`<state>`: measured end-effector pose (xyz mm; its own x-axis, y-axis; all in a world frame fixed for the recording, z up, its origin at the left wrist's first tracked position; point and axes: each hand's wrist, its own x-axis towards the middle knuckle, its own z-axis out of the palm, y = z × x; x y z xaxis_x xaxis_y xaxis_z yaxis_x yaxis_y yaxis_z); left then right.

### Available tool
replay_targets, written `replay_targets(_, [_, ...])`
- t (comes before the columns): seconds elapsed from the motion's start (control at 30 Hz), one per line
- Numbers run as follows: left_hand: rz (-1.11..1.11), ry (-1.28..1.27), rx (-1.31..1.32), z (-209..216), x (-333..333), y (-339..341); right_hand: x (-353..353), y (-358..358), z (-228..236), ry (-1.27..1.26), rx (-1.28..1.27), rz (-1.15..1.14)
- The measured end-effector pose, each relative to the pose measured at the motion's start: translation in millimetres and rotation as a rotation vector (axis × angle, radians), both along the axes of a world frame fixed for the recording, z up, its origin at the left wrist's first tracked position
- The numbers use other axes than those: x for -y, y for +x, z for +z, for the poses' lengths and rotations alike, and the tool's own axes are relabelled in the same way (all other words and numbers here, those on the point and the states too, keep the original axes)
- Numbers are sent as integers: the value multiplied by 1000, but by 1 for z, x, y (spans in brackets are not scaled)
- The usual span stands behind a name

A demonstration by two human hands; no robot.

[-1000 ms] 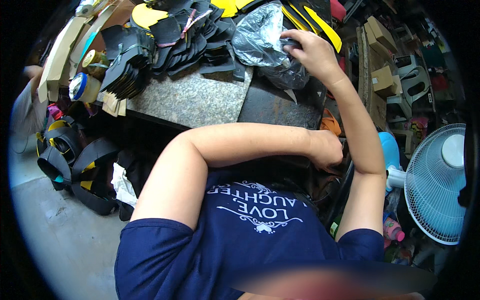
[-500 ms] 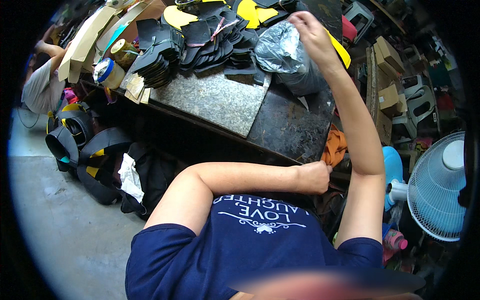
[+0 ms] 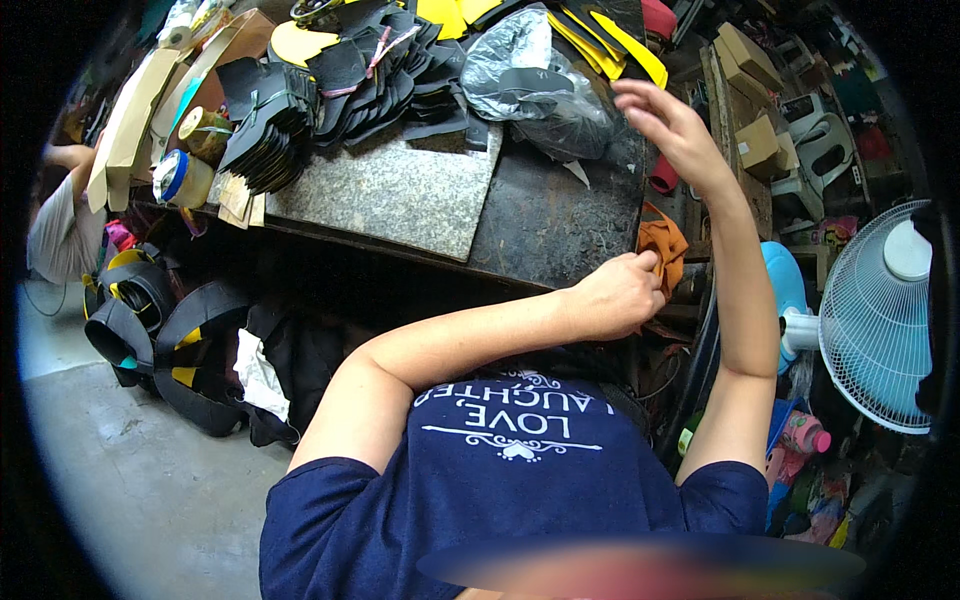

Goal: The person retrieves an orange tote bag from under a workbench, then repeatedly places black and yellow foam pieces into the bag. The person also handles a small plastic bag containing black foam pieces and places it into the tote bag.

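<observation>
Our right hand [image 3: 674,137] now hangs clear of the plastic bag [image 3: 578,125], where a dark oval piece [image 3: 536,82] newly lies; its fingers look empty. Our left hand curls [image 3: 616,297] at orange cloth [image 3: 664,241] (we can't tell its grip). Setting down seems done; next calls for regrasping.

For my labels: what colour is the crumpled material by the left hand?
The material is orange; head view.

A workshop; stacked black cutouts [image 3: 268,125] crowd a worn workbench [image 3: 560,225].

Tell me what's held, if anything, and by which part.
The left hand is at the crumpled orange cloth, lower-left side; grip unclear. The right hand holds nothing.
</observation>
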<state>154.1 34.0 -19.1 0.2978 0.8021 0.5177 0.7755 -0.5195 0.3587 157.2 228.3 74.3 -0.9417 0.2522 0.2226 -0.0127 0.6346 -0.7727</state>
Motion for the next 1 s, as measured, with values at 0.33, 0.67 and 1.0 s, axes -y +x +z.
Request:
replay_targets(0.33, [-57,-15,-190,-7,7,5,-3,158,-121,-162,400,-367])
replay_targets(0.67, [-199,-15,-680,-23,16,29,41,149,-171,-296,930,-64])
replay_targets(1.0, [-214,57,-423,22,18,10,-10,82,-44,-112,152,-226])
